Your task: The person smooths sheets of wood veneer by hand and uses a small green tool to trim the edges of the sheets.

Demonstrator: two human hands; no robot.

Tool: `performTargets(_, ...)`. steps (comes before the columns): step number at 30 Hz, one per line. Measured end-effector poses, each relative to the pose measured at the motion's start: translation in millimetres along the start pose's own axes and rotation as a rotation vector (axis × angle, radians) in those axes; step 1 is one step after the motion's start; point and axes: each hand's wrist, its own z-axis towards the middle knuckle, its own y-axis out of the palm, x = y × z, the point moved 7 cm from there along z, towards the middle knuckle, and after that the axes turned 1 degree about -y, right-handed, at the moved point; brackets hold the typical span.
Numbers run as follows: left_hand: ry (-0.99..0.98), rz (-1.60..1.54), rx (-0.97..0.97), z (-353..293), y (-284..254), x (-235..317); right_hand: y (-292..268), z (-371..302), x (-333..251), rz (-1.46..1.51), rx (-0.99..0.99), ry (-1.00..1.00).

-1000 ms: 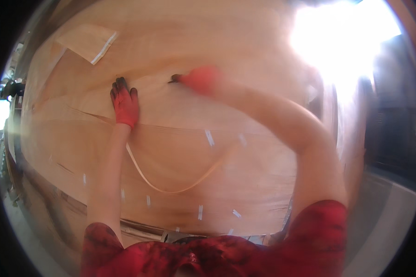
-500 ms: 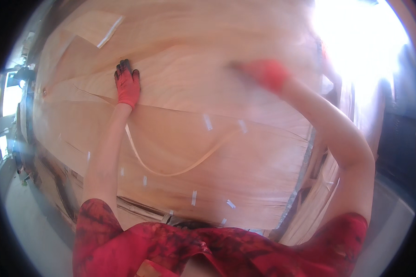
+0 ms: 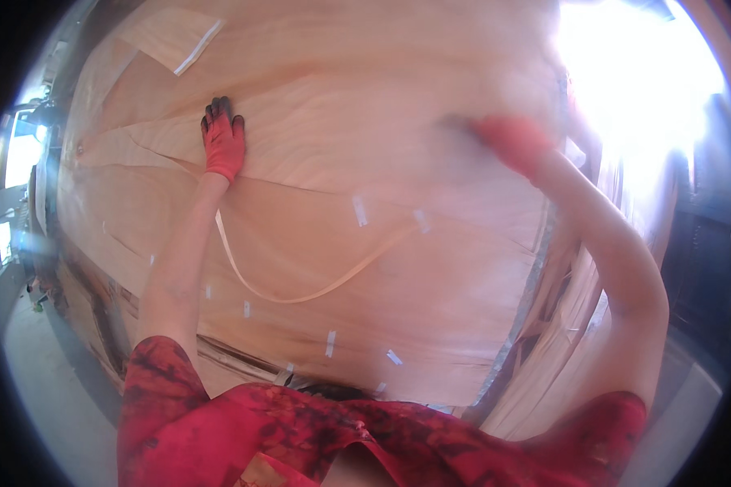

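A wide, thin sheet of wood veneer (image 3: 325, 138) spreads out in front of me, with a crack or seam running across it. On its left part my left hand (image 3: 224, 146), in a red glove with black fingertips, lies flat with the fingers stretched. Over the right part of the sheet is my right hand (image 3: 508, 142) in a matching glove; its fingers are smeared by motion, and whether it holds anything is hidden by the blur. Between my arms a narrow, pale veneer strip (image 3: 296, 300) curves from below my left wrist toward the right.
Several short pieces of whitish tape (image 3: 330, 343) stick to the near part of the veneer. A smaller veneer piece (image 3: 170, 40) with a white edge lies at the far left. Beyond the right edge are stacked wood sheets (image 3: 536, 349) and bright glare.
My right hand has swept to the right and slightly nearer across the veneer. My left hand stays flat in the same place, while the view has shifted a little.
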Motion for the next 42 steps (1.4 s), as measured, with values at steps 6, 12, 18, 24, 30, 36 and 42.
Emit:
performTargets(6,0.003,0.043,-0.020,-3,0,7,-11,-23,23,0.227,0.275,0.079)
performTargets(12,0.024,0.042,-0.004,-1,4,8,2,-30,59,0.237,0.587,0.240)
performTargets(18,0.019,0.044,0.011,-6,5,2,-1,-22,28,0.091,0.670,0.257)
performTargets(24,0.012,0.029,0.002,-7,2,3,-3,-18,18,0.119,0.723,0.236)
performTargets(30,0.008,0.014,0.000,-5,1,8,3,-16,21,0.122,0.681,0.295)
performTargets(36,-0.001,0.036,0.005,-14,-2,0,-3,-32,1,0.084,0.716,0.242)
performTargets(42,0.009,0.055,0.007,-11,-1,-1,-14,-49,-9,0.000,0.891,0.188)
